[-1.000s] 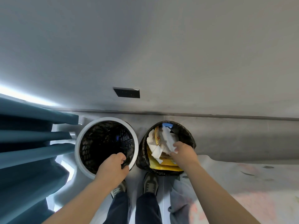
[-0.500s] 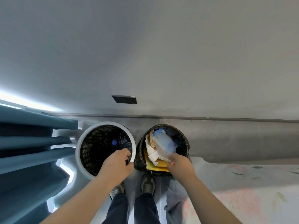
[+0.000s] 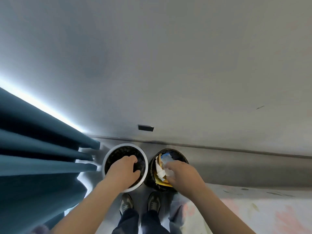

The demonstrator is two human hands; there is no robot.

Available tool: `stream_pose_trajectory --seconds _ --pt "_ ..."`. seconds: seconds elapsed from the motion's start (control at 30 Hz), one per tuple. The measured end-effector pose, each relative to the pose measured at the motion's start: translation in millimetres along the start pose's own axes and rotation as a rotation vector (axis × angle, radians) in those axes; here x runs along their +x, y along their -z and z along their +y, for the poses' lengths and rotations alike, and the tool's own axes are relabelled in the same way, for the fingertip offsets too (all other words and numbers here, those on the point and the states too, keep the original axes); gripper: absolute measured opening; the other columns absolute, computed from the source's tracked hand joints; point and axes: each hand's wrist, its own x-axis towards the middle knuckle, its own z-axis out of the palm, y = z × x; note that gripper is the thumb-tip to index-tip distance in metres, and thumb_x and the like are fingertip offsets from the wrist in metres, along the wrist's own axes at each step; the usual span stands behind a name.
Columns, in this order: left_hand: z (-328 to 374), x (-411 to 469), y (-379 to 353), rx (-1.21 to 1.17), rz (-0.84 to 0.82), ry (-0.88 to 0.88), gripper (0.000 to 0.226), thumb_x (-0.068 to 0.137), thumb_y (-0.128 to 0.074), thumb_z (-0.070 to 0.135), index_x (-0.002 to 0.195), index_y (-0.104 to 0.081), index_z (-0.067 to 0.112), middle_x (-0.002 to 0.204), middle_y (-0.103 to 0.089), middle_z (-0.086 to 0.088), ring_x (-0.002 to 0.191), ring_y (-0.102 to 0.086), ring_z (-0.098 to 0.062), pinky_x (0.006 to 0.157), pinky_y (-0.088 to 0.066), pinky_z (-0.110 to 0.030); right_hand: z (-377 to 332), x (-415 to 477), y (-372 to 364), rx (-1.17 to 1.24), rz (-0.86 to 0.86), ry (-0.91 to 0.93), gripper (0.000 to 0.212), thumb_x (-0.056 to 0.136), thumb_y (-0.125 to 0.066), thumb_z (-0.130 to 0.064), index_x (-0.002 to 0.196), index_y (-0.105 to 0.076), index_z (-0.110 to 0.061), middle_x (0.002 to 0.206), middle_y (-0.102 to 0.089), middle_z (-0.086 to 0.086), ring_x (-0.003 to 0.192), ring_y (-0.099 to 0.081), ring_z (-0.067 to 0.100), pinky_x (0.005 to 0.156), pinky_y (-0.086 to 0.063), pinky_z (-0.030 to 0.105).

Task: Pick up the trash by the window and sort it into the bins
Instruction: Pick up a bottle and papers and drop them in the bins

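Head view, looking straight down: two round bins stand side by side against a grey wall, next to a teal curtain (image 3: 33, 149). The left hand (image 3: 123, 173) hovers over the white-rimmed bin (image 3: 125, 145) with fingers curled; whether it holds anything cannot be told. The right hand (image 3: 184, 174) grips a pale crumpled wrapper (image 3: 167, 168) over the black bin (image 3: 183, 157), which already holds paper and yellow packaging (image 3: 160, 179). The person's shoes (image 3: 126, 203) stand just before the bins.

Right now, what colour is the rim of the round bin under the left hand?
White, the rim of the round black mesh bin; head view shows it best.
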Motion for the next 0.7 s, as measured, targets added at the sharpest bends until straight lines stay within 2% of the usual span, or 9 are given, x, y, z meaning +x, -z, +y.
stream_pose_trajectory --seconds 0.17,0.3,0.47,0.7 --pt "4 -66 60 -0.008 0.135 -0.027 0.041 0.092 -0.051 0.038 0.130 -0.047 0.026 0.124 -0.056 0.007 0.109 -0.056 -0.014 0.094 -0.049 -0.029 -56 -36 71 -0.033 0.089 0.107 0.037 0.091 -0.049 -0.031 0.128 -0.053 -0.028 0.126 -0.059 -0.007 0.116 -0.054 0.014 0.095 -0.045 0.031" --pt "4 -116 107 -0.100 0.288 -0.020 0.033 0.091 -0.051 0.039 0.122 -0.049 0.027 0.123 -0.055 0.008 0.107 -0.055 -0.014 0.091 -0.046 -0.029 -103 -56 125 -0.055 0.179 0.179 0.039 0.090 -0.054 -0.030 0.130 -0.052 -0.030 0.127 -0.058 -0.011 0.115 -0.054 0.010 0.094 -0.044 0.027" --pt "-1 -168 151 -0.178 0.417 -0.007 0.042 0.091 -0.052 0.037 0.132 -0.045 0.029 0.132 -0.051 0.011 0.114 -0.052 -0.012 0.096 -0.043 -0.026 -146 -72 171 -0.080 0.241 0.280 0.039 0.091 -0.055 -0.031 0.129 -0.050 -0.034 0.123 -0.058 -0.018 0.111 -0.051 -0.001 0.089 -0.037 0.016" --pt "-12 -219 184 -0.296 0.644 0.159 0.041 0.091 -0.052 0.037 0.130 -0.046 0.031 0.132 -0.050 0.013 0.109 -0.055 -0.012 0.091 -0.045 -0.025 -208 -73 220 -0.179 0.253 0.561 0.039 0.092 -0.054 -0.036 0.130 -0.047 -0.039 0.125 -0.054 -0.022 0.115 -0.048 0.000 0.095 -0.036 0.017"
